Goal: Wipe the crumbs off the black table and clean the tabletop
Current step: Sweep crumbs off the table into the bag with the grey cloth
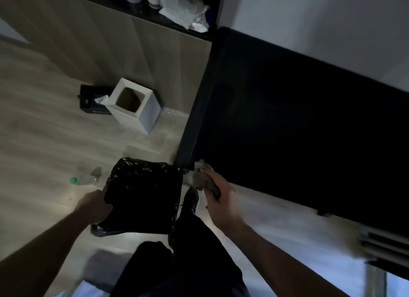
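Dark trousers fill the near edge. Just beyond, a bin is gripped at its rim by the left hand, kept under the table corner, probably so crumbs get swept in. A cloth is bunched in the right hand there.

light: dim | floor: pale wood-look planks | wall: plain, pale | dark shelf: holds white crumpled items | white box: open-topped, on floor | plastic bottle: green cap, lying on floor
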